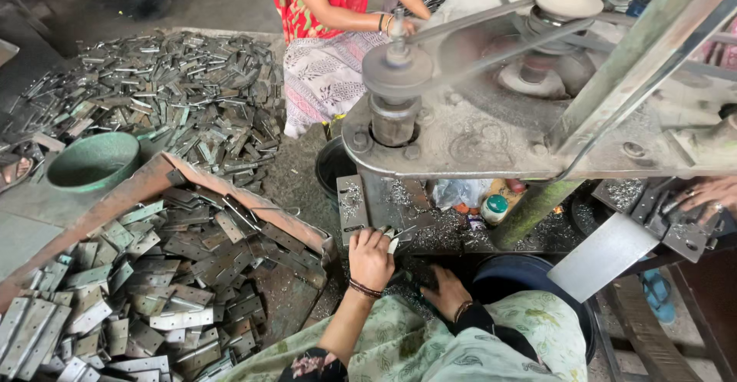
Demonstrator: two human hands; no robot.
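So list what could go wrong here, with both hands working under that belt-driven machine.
1. The left hand holds a small metal piece right below the spinning pulley and belt; a sleeve or fingers could probably get caught.
2. The right hand rests among metal shavings, so cuts seem likely on bare skin.
3. The loose hinge plates heaped beside the arm have sharp edges and could slide.

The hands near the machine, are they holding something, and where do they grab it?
The left hand grips a small metal piece by its near end. The right hand rests low in shadow; a hold cannot be told.
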